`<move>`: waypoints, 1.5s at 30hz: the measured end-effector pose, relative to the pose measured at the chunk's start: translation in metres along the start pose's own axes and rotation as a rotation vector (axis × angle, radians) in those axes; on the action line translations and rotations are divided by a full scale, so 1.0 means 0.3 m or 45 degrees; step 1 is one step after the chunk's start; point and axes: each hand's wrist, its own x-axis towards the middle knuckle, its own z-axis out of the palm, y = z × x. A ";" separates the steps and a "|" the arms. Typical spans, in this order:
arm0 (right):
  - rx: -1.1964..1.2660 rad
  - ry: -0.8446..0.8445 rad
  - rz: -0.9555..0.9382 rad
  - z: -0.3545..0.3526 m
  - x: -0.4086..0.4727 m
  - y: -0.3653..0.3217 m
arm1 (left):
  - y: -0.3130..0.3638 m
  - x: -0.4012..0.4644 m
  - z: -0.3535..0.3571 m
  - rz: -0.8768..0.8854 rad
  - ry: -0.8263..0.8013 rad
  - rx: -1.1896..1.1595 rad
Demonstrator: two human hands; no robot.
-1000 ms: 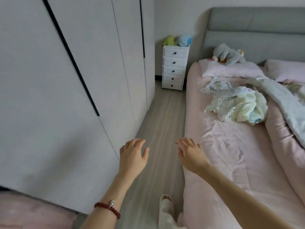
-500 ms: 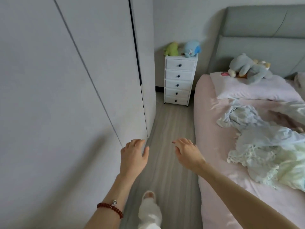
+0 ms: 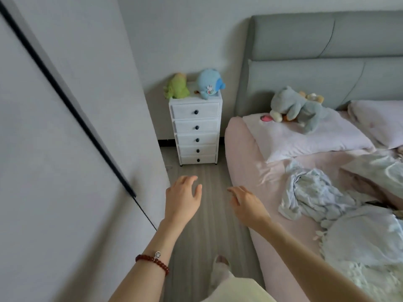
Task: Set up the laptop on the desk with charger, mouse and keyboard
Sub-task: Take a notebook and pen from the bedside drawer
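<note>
at the bottom edge a pale cream trouser leg (image 3: pixel 231 286) and a light slipper toe (image 3: pixel 220 261) stand on the grey wood-grain plank floor (image 3: pixel 202 232). a dark red beaded bracelet with a small silver charm (image 3: pixel 152 261) circles the left wrist. both bare forearms reach forward over the floor. the left hand (image 3: pixel 182 200) is released, fingers loosely spread and slightly bent, holding nothing and touching nothing. the right hand (image 3: pixel 246 203) is likewise relaxed, fingers gently curved downward, empty, hovering just beside the edge of the bed.

to the left runs a smooth matte pale grey wardrobe door (image 3: pixel 54 149) crossed by a thin black strip (image 3: pixel 72 110). to the right, the soft pink bed sheet (image 3: pixel 250 171) carries a crumpled pale blue cloth (image 3: pixel 311 197) and a rumpled light quilt (image 3: pixel 362 240). farther back lies a plump lilac pillow (image 3: pixel 305 138) with a grey plush toy (image 3: pixel 298 107) on it, against a padded grey-green headboard (image 3: pixel 327 51).

at the far wall stands a narrow white five-drawer chest with dark round knobs (image 3: pixel 197 131), topped by a green plush toy (image 3: pixel 177 86) and a blue plush toy (image 3: pixel 209 83).

the laptop, charger, mouse and keyboard cannot be seen.
</note>
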 end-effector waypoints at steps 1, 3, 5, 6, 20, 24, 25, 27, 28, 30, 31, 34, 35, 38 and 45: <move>0.014 0.013 0.028 -0.016 0.111 0.027 | -0.001 0.122 0.034 0.024 -0.013 -0.010; 0.031 0.019 0.055 -0.033 0.309 0.082 | -0.017 0.314 0.097 0.052 -0.037 -0.015; 0.045 0.027 0.086 -0.058 0.504 0.132 | -0.038 0.494 0.147 0.035 -0.044 -0.017; 0.057 0.020 0.100 -0.078 0.615 0.152 | -0.049 0.596 0.167 0.022 -0.042 -0.007; 0.228 -0.020 0.340 -0.125 1.814 0.162 | -0.282 1.768 0.415 0.049 -0.113 0.340; 0.293 -0.092 0.491 0.017 2.144 0.169 | -0.474 2.075 0.549 0.098 -0.290 0.416; 0.314 -0.114 0.539 0.053 2.216 0.169 | -0.515 2.132 0.574 0.127 -0.310 0.420; 0.358 -0.123 0.629 0.128 2.368 0.168 | -0.595 2.234 0.629 0.204 -0.365 0.449; 0.391 -0.119 0.663 0.156 2.419 0.164 | -0.618 2.260 0.643 0.220 -0.374 0.452; 0.467 -0.102 0.715 0.208 2.504 0.151 | -0.654 2.293 0.671 0.242 -0.370 0.437; 0.483 -0.090 0.743 0.235 2.537 0.145 | -0.664 2.305 0.684 0.243 -0.357 0.421; 0.495 -0.003 0.822 0.300 2.596 0.134 | -0.691 2.312 0.701 0.260 -0.335 0.403; 0.494 0.028 0.837 0.311 2.608 0.132 | -0.699 2.317 0.703 0.263 -0.343 0.397; 0.451 0.069 0.818 0.320 2.609 0.140 | -0.709 2.325 0.700 0.276 -0.348 0.383; 0.241 -0.102 0.789 0.320 2.399 0.142 | -0.688 2.309 0.659 0.221 -0.451 0.391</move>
